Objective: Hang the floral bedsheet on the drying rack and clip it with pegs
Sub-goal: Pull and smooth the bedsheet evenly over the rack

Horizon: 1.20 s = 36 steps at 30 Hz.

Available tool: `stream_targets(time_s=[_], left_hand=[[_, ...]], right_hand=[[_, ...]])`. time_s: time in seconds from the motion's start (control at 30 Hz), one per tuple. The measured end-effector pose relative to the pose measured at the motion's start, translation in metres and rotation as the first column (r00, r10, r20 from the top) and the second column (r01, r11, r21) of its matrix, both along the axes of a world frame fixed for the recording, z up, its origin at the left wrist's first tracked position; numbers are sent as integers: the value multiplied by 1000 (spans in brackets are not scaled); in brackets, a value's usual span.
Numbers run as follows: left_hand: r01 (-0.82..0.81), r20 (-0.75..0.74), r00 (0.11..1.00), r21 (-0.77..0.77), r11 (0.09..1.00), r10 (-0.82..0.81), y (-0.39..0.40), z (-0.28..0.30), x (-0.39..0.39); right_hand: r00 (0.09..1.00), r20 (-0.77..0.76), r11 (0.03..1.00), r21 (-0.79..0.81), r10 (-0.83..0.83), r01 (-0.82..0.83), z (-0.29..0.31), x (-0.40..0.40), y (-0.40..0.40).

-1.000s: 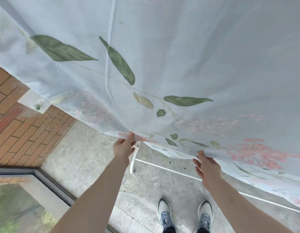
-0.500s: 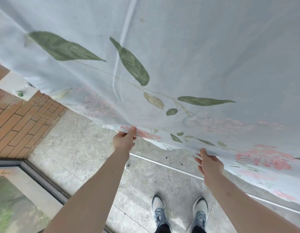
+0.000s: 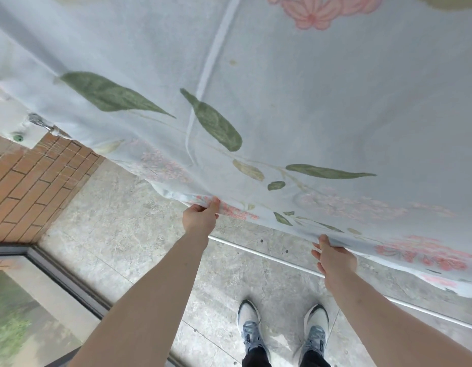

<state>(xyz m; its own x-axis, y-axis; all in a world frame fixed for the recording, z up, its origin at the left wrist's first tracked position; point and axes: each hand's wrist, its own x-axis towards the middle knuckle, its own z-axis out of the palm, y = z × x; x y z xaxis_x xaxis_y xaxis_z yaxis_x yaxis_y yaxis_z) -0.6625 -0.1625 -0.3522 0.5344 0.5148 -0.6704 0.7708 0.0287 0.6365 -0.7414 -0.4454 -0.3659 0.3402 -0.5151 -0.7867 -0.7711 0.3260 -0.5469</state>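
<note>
Floral bedsheet, pale blue cloth printed with green leaves and pink blossoms: spread overhead across the upper and far part of the view, its lower hem running from left down to right.
Left hand: thumb and fingers pinch the hem.
Right hand: thumb lies on top of the hem; the fingers go under the cloth, so the hand holds the edge.
Surroundings: grey stone-look floor; red-brown brick wall at left; dark window frame near left; white rack rail low along the floor, between the 2 hands and on to the right; 2 grey-white trainers near.
Change from 1.0 s ago: more of the sheet fills the view, with a large pink flower now at the top edge, and the rail's upturned end is no longer seen.
Hidden: upper rack and any pegs lie behind the cloth; a metal fitting at left is partly covered.
</note>
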Motion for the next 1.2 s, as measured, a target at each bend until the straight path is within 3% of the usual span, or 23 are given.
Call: stream_targets(time_s=[0.23,0.3,0.37,0.47,0.53,0.77,0.93,1.2], left_hand=[[37,-77,996,-120,992,-47,2,15,-18],[82,-85,992,-115,990,-92,11,37,-30],[145,-74,986,-72,987,-151,22,59,-42],[273,-15,962,22,962,-273,44,101,-63],[331,31,942,97,939,-335,55,128,-76],[287,262,894,290,913,-364,71,261,-85],[199,441,800,445,873,-407,92,356,-62],[162,610,670,436,885,-423,87,455,-31]], right_hand=[[991,-134,997,74,-10,20,8,-16,-18],[979,-191,994,100,73,-54,26,-23,-20],[934,-223,961,52,278,-273,44,-29,-18],[821,-139,816,-103,554,-569,83,-38,-3],[758,-63,745,-153,649,-650,111,-44,7],[616,203,648,-285,761,-707,215,-57,39],[534,299,612,-355,791,-707,282,-62,58],[468,421,626,-436,777,-646,356,-47,69]])
